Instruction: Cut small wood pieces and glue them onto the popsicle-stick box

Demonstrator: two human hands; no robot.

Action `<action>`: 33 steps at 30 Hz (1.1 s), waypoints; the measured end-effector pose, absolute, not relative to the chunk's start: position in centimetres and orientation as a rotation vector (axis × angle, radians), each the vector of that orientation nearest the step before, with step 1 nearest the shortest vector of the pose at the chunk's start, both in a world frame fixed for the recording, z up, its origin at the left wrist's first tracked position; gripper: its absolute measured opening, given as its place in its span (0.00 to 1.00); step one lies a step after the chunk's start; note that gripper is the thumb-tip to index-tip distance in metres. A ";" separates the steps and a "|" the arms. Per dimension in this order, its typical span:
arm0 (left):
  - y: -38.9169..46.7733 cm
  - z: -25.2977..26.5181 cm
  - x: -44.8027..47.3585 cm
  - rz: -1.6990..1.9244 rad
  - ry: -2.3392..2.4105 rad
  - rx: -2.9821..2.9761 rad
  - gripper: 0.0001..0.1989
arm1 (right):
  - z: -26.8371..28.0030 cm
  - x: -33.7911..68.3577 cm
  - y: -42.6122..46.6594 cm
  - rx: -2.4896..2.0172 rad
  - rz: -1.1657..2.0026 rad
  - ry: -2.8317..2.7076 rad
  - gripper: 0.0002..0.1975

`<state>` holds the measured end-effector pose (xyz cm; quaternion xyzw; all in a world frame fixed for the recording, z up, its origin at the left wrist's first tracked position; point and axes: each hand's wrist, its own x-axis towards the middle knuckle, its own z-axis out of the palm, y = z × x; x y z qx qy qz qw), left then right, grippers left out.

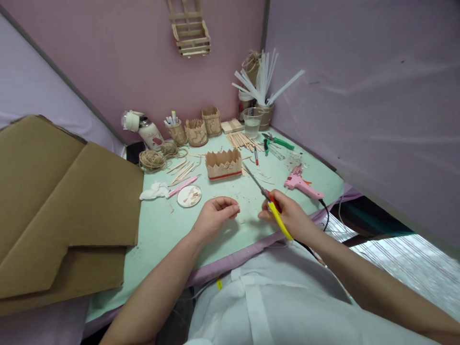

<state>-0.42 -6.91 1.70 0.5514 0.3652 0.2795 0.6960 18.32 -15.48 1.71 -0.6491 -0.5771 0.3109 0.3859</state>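
Observation:
My right hand (287,215) is closed around a pair of scissors (275,211) with yellow and red handles, its long blades pointing up and away to the left. My left hand (217,213) is in a pinch above the table near the front edge; whatever its fingertips hold, if anything, is too small to make out. Just beyond the hands stands a cardboard box (224,167) with a zigzag top edge and a red band along its base. Left of it lies a white round lid (189,196) with small brown bits, by a pink pen-like tool (182,186).
Large cardboard sheets (72,206) cover the table's left side. A pink glue gun (302,183) with a cord lies right. Farther back are green-handled pliers (282,142), wooden sticks (242,141), a water cup (252,122), twine (153,160), a bottle (151,134) and decorated containers (196,132).

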 end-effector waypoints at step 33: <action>-7.6 0.4 0.2 0.468 0.781 0.961 0.12 | -0.5 14.8 -14.3 -1.296 0.784 -1.244 0.13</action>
